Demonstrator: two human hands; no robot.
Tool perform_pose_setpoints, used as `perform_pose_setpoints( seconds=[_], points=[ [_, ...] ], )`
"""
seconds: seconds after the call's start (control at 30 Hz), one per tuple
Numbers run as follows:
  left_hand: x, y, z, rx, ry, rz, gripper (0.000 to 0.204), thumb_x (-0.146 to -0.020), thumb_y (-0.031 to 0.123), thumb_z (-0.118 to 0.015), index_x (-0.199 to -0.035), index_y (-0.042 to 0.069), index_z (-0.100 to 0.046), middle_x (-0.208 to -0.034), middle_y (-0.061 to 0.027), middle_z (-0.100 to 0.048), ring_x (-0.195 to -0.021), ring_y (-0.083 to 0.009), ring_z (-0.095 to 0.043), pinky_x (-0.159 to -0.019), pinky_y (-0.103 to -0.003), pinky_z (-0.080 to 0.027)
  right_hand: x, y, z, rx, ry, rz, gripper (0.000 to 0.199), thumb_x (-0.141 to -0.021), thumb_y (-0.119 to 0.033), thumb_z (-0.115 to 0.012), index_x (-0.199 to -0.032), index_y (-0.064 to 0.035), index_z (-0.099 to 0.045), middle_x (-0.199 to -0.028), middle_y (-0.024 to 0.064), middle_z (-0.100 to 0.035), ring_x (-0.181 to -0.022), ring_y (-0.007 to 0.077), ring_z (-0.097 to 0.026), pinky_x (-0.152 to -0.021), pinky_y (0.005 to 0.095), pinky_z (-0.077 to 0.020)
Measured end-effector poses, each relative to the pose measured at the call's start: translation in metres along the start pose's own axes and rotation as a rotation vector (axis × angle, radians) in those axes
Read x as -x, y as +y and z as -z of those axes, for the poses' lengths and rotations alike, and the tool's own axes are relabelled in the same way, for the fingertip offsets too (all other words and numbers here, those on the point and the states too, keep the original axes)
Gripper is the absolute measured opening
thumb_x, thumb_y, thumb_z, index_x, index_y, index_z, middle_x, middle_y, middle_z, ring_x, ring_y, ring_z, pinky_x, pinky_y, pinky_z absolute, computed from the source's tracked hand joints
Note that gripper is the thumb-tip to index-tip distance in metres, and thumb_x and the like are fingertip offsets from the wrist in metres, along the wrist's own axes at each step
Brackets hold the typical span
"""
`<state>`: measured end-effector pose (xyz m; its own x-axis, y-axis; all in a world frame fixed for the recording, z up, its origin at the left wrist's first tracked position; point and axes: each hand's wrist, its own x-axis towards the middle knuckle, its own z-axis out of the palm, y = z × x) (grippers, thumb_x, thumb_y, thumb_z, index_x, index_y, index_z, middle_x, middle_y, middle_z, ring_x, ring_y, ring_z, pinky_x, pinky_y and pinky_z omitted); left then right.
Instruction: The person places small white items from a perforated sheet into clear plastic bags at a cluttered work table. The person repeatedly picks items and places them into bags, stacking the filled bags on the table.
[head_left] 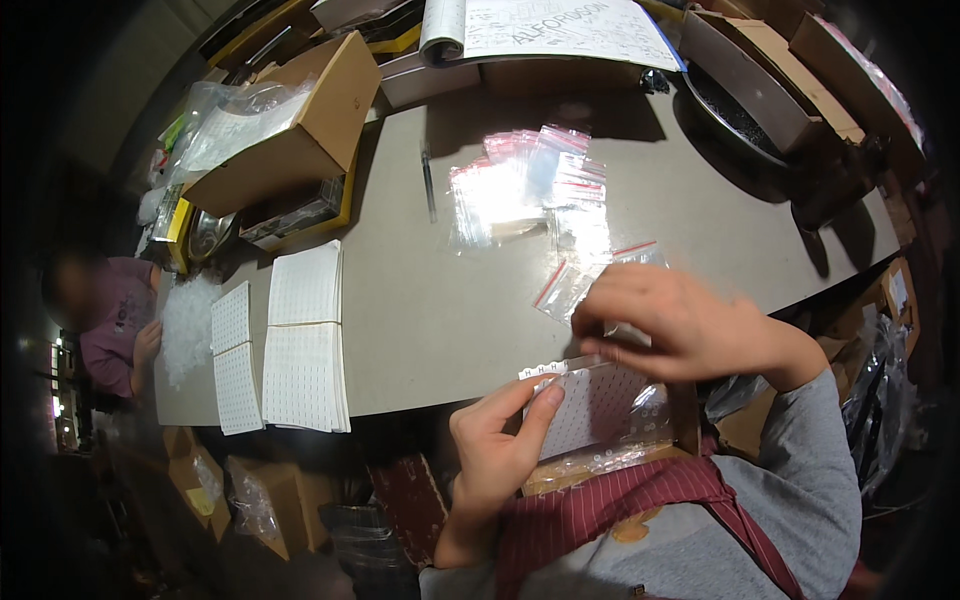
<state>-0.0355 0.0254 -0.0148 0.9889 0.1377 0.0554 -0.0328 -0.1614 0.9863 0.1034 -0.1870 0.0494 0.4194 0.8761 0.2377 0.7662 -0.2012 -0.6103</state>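
At the lower centre of the frame, a seated person works a white dotted card (590,405) with both hands above the near edge of a grey table (420,300). The left hand (497,440) rises from the bottom of the picture, wrist bent upward, its fingers curled and closed on the card's left edge, the thumb pressed flat against the card's face. The right hand (672,325) reaches in from the right on a grey sleeve, arched over the card's top, its fingers bent and drawn together in a pinch at the card's upper edge, where a clear plastic bag (625,415) appears to wrap the card; whether the fingertips grip the card, the bag or both cannot be told. Below the card lies a shallow cardboard box (610,462) holding more clear plastic. Just beyond the right hand, at the centre of the table, small clear zip bags (530,190) with red strips lie scattered. To the left of centre, stacks of white dotted sheets (305,340) rest on the table, with a pen (428,185) farther back. In the upper left stands an open cardboard carton (300,130). At the far left edge, another person (110,320) in a purple top sits beside a heap of small clear pieces (185,325).
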Motion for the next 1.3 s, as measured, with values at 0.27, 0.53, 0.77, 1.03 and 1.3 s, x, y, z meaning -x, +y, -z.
perform_pose_setpoints(
  seconds=[0.27,0.53,0.77,1.03,1.3],
  points=[
    [-0.003,0.006,-0.007,-0.007,-0.033,0.075,0.016,-0.094,0.009,-0.075,-0.098,-0.006,-0.073,-0.068,-0.0075,-0.063,-0.067,-0.0052,-0.052,-0.059,-0.025,-0.046,0.013,-0.015,-0.029,0.422,0.067,0.215,0.026,-0.064,-0.013,-0.07,-0.085,-0.0012,-0.061,-0.085,0.012,-0.053,-0.081,0.0291,-0.055,-0.07,0.04,-0.0488],
    [0.001,0.006,0.003,0.289,0.014,0.265,0.02,-0.098,0.009,-0.071,-0.098,-0.01,-0.072,-0.082,-0.0019,-0.07,-0.075,-0.005,-0.057,-0.066,-0.024,-0.047,0.031,0.016,0.031,0.09,0.087,-0.42,0.02,-0.079,-0.005,-0.068,-0.098,-0.0006,-0.066,-0.09,0.0168,-0.067,-0.084,0.0369,-0.067,-0.076,0.0455,-0.0538],
    [0.001,0.006,0.014,0.393,0.008,0.222,0.021,-0.098,0.005,-0.068,-0.105,-0.014,-0.072,-0.087,-0.0058,-0.072,-0.078,-0.0072,-0.062,-0.068,-0.023,-0.048,0.039,0.038,0.032,0.359,-0.097,-0.525,0.02,-0.083,-0.014,-0.068,-0.096,0.0014,-0.067,-0.086,0.0212,-0.068,-0.086,0.0407,-0.067,-0.078,0.0467,-0.0534],
    [0.01,-0.005,0.034,0.376,0.091,0.173,0.017,-0.096,0.003,-0.067,-0.099,-0.012,-0.073,-0.074,0.0038,-0.061,-0.067,-0.0008,-0.047,-0.059,-0.019,-0.032,0.009,0.021,0.043,0.173,-0.507,-0.479,0.029,-0.09,-0.027,-0.074,-0.096,0.0,-0.065,-0.089,0.0172,-0.067,-0.089,0.0365,-0.067,-0.077,0.0447,-0.0528],
    [0.008,0.004,0.029,0.401,0.141,0.187,0.015,-0.096,0.004,-0.067,-0.095,-0.01,-0.072,-0.075,0.0045,-0.06,-0.067,-0.0005,-0.045,-0.059,-0.019,-0.032,-0.012,0.03,-0.001,0.193,-0.185,-0.207,0.017,-0.087,-0.008,-0.067,-0.101,-0.0011,-0.06,-0.095,0.0156,-0.066,-0.091,0.0334,-0.066,-0.078,0.0434,-0.0534]
  ],
)
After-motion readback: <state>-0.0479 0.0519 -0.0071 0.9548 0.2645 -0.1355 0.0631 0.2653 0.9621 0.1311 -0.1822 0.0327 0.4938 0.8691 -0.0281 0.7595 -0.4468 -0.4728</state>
